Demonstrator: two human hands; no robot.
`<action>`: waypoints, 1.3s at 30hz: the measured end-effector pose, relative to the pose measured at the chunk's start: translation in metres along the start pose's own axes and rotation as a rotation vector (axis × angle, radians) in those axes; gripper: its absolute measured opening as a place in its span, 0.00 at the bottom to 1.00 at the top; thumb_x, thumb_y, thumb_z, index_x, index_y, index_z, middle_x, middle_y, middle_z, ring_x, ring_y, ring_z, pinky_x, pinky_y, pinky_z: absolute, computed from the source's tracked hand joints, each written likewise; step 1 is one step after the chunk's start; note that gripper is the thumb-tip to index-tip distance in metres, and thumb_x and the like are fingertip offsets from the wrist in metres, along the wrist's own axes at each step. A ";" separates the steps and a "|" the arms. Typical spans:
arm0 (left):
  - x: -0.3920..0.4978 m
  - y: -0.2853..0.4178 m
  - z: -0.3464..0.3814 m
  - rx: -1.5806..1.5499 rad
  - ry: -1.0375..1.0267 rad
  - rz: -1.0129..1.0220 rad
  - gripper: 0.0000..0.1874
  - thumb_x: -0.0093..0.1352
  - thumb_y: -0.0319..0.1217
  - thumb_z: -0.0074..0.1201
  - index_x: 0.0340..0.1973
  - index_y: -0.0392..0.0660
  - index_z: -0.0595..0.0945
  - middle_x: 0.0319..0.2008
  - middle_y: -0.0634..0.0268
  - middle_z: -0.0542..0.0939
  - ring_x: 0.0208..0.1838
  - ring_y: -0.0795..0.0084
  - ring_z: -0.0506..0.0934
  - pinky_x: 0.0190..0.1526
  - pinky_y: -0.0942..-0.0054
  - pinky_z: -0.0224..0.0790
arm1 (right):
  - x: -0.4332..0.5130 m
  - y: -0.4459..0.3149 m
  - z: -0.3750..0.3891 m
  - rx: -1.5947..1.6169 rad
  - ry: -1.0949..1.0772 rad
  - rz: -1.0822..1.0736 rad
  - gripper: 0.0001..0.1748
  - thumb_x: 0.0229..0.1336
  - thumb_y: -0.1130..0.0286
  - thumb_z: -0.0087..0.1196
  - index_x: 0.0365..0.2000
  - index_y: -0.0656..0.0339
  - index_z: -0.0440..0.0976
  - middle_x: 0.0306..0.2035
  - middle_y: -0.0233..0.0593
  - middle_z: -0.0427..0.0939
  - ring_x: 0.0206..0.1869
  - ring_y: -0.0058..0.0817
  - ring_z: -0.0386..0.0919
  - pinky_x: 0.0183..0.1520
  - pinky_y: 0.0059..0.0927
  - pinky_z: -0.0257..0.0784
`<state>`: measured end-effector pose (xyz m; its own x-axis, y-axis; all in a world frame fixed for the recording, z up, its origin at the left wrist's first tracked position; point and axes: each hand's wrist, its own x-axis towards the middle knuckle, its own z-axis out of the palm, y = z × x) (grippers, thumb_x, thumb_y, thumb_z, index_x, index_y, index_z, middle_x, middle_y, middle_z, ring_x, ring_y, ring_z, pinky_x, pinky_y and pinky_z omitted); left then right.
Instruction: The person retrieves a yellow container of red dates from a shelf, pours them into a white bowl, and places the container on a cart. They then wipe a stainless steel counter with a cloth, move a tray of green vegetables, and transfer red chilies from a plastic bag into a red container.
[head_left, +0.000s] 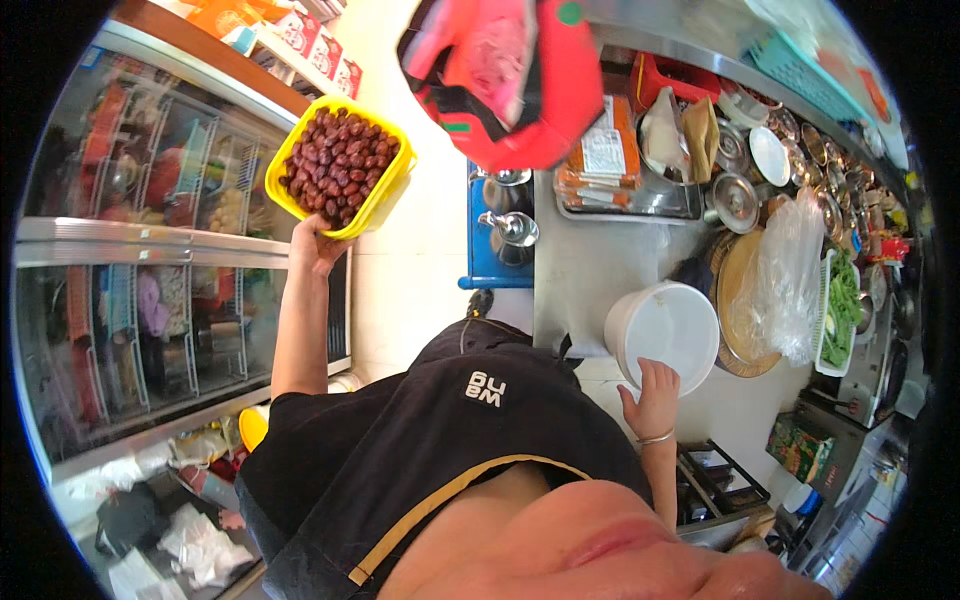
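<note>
My left hand grips the near rim of a yellow square plastic tub, held up in front of the glass-doored cabinet. Glossy dark red fruits that look like jujubes fill it near the top. My right hand has its fingers and thumb apart over the near rim of a white plastic bucket. Whether the fingertips touch the bucket I cannot tell. Its inside looks white, with a small mark near the far wall. The bucket is at the near end of a stainless-steel counter.
A glass-doored refrigerator lines the left. Ahead, a blurred red-and-black bag-like item overhangs the floor. A blue cart holds metal pitchers. Orange packets, round boards and a basket of greens are to the right.
</note>
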<state>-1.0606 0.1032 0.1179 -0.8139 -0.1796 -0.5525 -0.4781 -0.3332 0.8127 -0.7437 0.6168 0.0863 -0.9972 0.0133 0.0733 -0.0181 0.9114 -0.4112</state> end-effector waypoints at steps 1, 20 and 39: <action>0.022 0.002 0.005 -0.013 -0.007 0.003 0.36 0.55 0.27 0.49 0.62 0.37 0.67 0.56 0.47 0.77 0.55 0.47 0.80 0.56 0.48 0.78 | 0.012 -0.014 0.000 0.004 0.021 0.021 0.21 0.52 0.72 0.61 0.47 0.66 0.72 0.45 0.51 0.76 0.49 0.48 0.73 0.54 0.49 0.65; 0.172 -0.007 0.031 -0.158 -0.161 -0.022 0.36 0.54 0.24 0.47 0.62 0.38 0.67 0.52 0.54 0.77 0.52 0.54 0.80 0.52 0.52 0.80 | 0.301 0.033 0.080 -0.395 -0.026 0.527 0.19 0.58 0.73 0.56 0.50 0.67 0.72 0.47 0.55 0.78 0.47 0.56 0.76 0.53 0.51 0.69; 0.159 0.065 0.126 -0.092 -0.486 0.056 0.26 0.58 0.26 0.52 0.53 0.35 0.70 0.46 0.51 0.78 0.48 0.56 0.82 0.47 0.53 0.82 | 0.283 0.014 0.073 -0.100 0.254 0.388 0.17 0.57 0.77 0.55 0.48 0.62 0.76 0.45 0.46 0.81 0.48 0.46 0.78 0.52 0.41 0.72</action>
<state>-1.2630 0.1691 0.1061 -0.9078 0.2452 -0.3403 -0.4158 -0.4196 0.8068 -1.0317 0.6036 0.0352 -0.8796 0.4491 0.1567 0.3714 0.8543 -0.3636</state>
